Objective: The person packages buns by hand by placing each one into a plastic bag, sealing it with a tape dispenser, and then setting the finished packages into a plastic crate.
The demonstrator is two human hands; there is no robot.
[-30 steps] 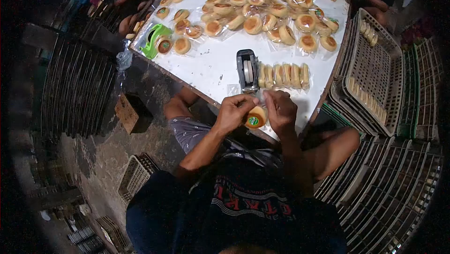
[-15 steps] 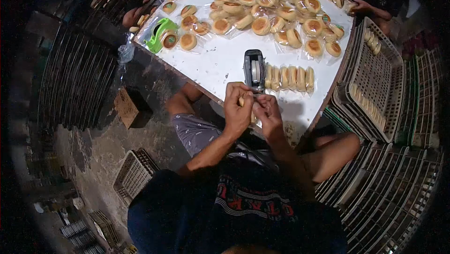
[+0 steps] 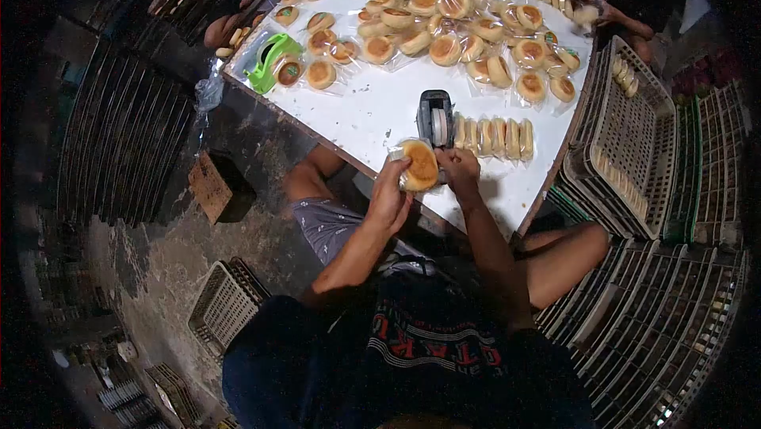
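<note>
Tape from the black tabletop tape dispenser [image 3: 435,118] wants a taut pull by the pinching right hand [image 3: 458,166] while the left hand [image 3: 394,188] grips the round golden plastic-wrapped bun [image 3: 419,165] steady just before it.

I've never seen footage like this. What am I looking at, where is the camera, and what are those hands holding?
There is no machine here: the camera sits on a person's head and looks down, so you see their own arms, dark shirt and bent knees from above. The left hand holds a round golden bun in a clear wrapper. The right hand is at the bun's edge, just below a dark tape dispenser standing on the white table. Beside the dispenser lies a row of wrapped buns on edge. Farther up the table is a spread of many wrapped buns and a green tape dispenser. A plastic crate stands to the right. Other people's hands show at the table's far corners.
</note>
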